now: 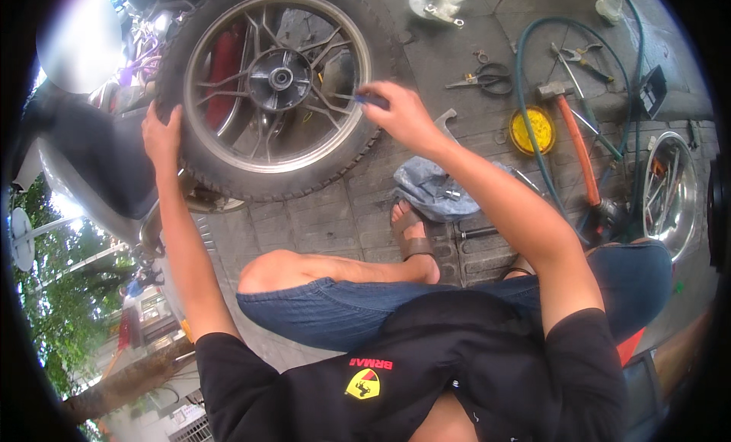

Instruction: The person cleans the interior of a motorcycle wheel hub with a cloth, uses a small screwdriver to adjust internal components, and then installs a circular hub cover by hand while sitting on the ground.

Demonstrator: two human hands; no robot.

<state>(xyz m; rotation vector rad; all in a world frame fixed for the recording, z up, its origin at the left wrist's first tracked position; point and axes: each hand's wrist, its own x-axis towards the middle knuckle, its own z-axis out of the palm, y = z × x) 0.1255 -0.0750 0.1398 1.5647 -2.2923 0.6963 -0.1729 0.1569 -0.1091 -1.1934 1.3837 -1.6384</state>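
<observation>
A motorcycle wheel (280, 79) with a black knobby tyre (335, 179), silver rim and dark spokes is held upright or tilted; I cannot tell which. My left hand (161, 134) grips the tyre at its left side. In my right hand (396, 114), closed, is a small tool with a blue-and-black handle (375, 100), its thin metal end reaching to the rim's right side. Below that hand lie a steel wrench (445, 121) and a blue-grey rag (434, 191) with a small metal piece on it. Behind the wheel some red and dark parts show through the spokes.
A motorcycle (91, 145) is at the left. Paving (358, 229) holds scissors (491, 77), pliers (590, 61), a hammer (579, 149), a yellow grease tub (531, 128), a hose (544, 27), a white metal part (434, 4) and a chrome dish (681, 194). My bent legs (327, 312) are below.
</observation>
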